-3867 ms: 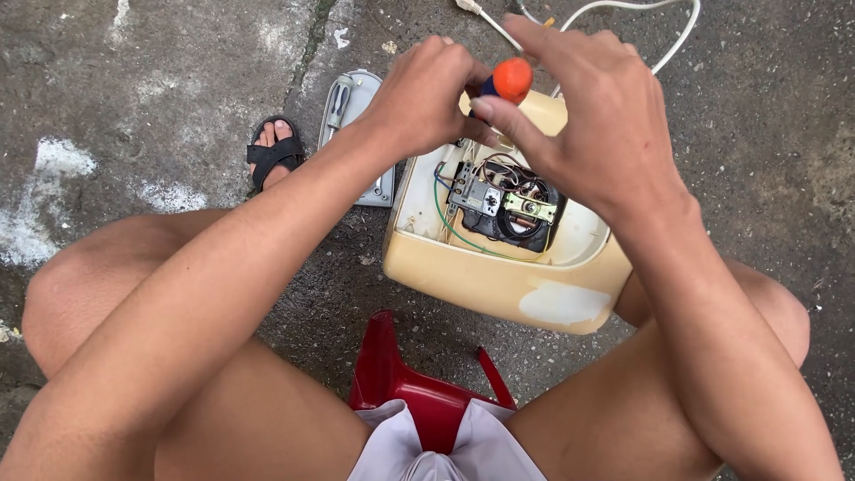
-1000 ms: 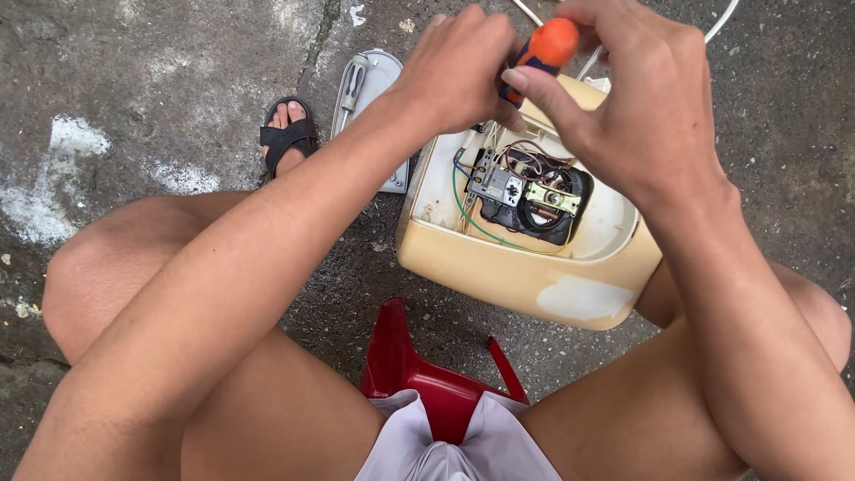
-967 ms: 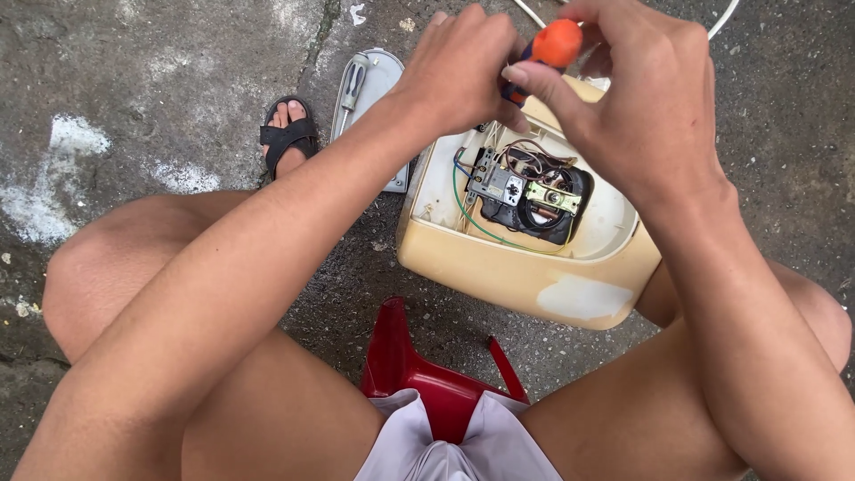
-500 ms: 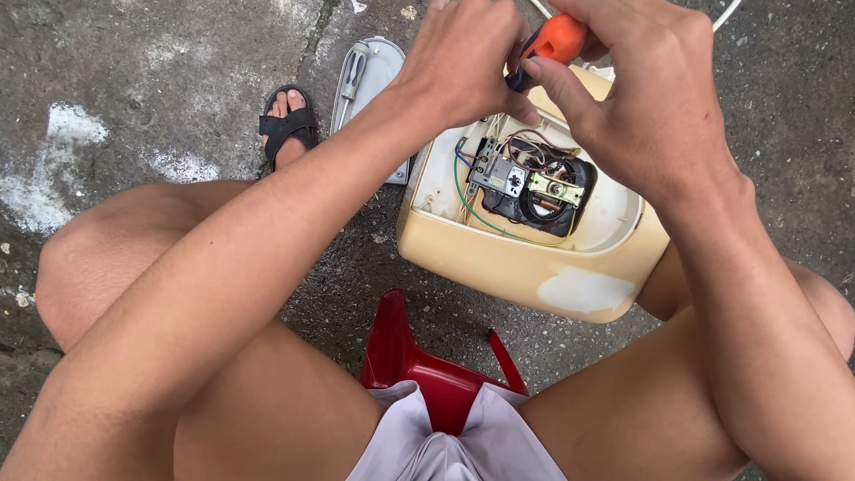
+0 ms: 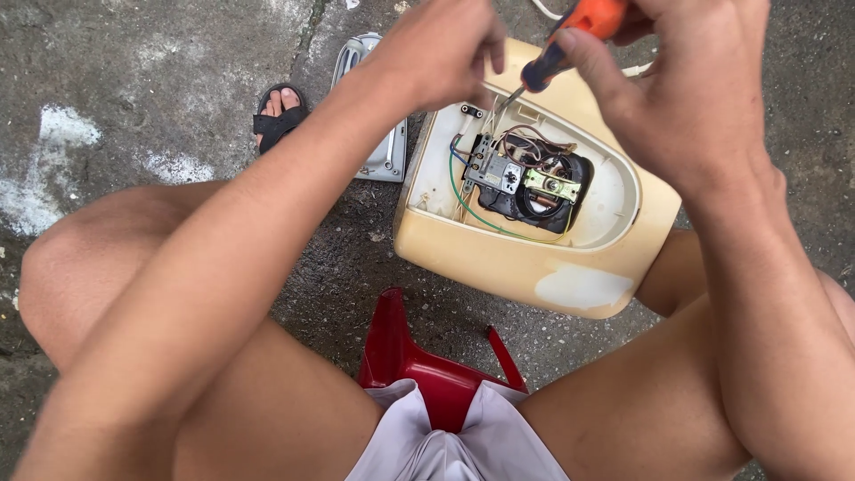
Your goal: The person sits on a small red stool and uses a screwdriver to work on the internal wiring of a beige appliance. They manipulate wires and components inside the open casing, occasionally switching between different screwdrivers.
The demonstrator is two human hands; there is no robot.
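Rough grey concrete, blotched with white, runs under everything. On it, between the person's bare knees, lies a cream plastic housing with its cavity opened upward, showing a black switch block and green, blue and brown wires. The right hand is clenched round an orange-handled screwdriver, whose shaft slants down toward the far left corner of that cavity. The left hand hovers just beside the tip, fingers pinched together; whether they hold anything I cannot tell. To the far left a grey metal cover rests near a sandalled foot. Nearest, a red stool shows beneath pale shorts.
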